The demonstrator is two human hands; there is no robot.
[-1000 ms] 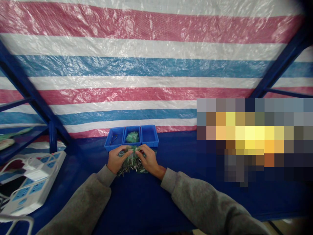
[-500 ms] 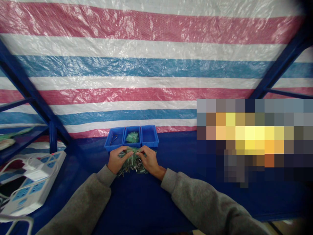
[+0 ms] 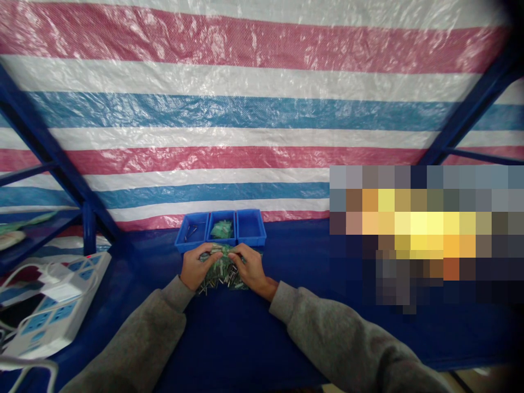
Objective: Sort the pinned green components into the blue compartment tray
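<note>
My left hand (image 3: pixel 197 267) and my right hand (image 3: pixel 250 268) rest on a heap of small green parts with metal pins (image 3: pixel 223 277), and the fingers of both curl over its top. Each seems to pinch some of these parts. Just beyond my hands stand several joined blue plastic bins. The left bin (image 3: pixel 192 232) holds a few thin dark pieces, the middle bin (image 3: pixel 221 230) holds green parts, and the right bin (image 3: pixel 251 227) shows nothing inside.
The heap lies on a dark blue work surface (image 3: pixel 245 338). A white power strip with blue sockets (image 3: pixel 53 305) and cables lies at the left, under a blue metal shelf frame (image 3: pixel 88 229). A striped tarpaulin (image 3: pixel 245 114) hangs behind. A pixelated patch hides the right side.
My fingers have shifted slightly on the heap, and the parts look a little more gathered between my hands. The bins have not moved.
</note>
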